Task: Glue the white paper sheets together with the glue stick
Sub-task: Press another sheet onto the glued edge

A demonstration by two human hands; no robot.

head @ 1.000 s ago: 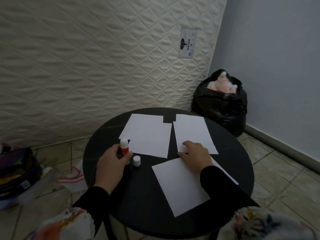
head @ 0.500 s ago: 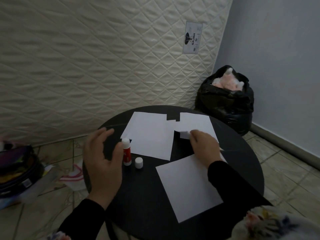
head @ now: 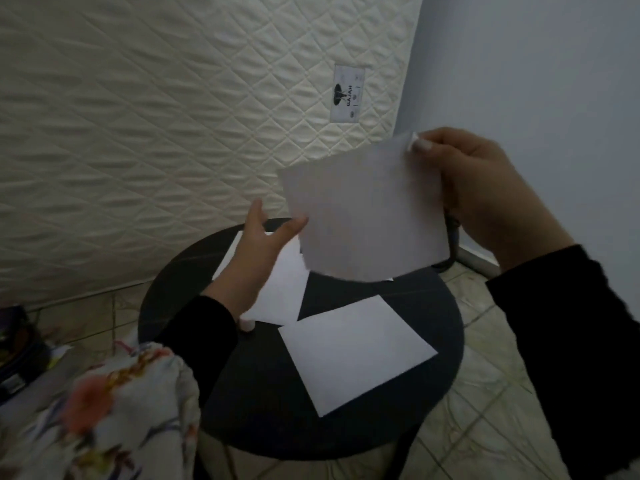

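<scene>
Right hand [head: 485, 192], right of centre in the frame, pinches the upper right corner of a white paper sheet [head: 367, 216] between thumb and fingers. The sheet is lifted off the table, hanging tilted in mid-frame, and hides part of the table's far side.

Left hand [head: 258, 251], centre-left, is raised with fingers straight and spread, gripping nothing. One fingertip reaches the lifted sheet's left edge; can't tell if it actually touches.

Round black table [head: 433, 393] fills the lower middle. Second sheet [head: 356, 351] lies flat near the table centre, toward the front. Third sheet [head: 284, 292] lies flat further back on the left, partly under the left hand in this view. The two flat sheets look just beside each other at one corner; overlap unclear.

Small white cap [head: 247, 324] sits on the table just below the left wrist. Glue stick body not visible, likely behind the left forearm.

Quilted mattress [head: 156, 133] stands against the wall, upper left. Tiled floor [head: 485, 445] lower right.
</scene>
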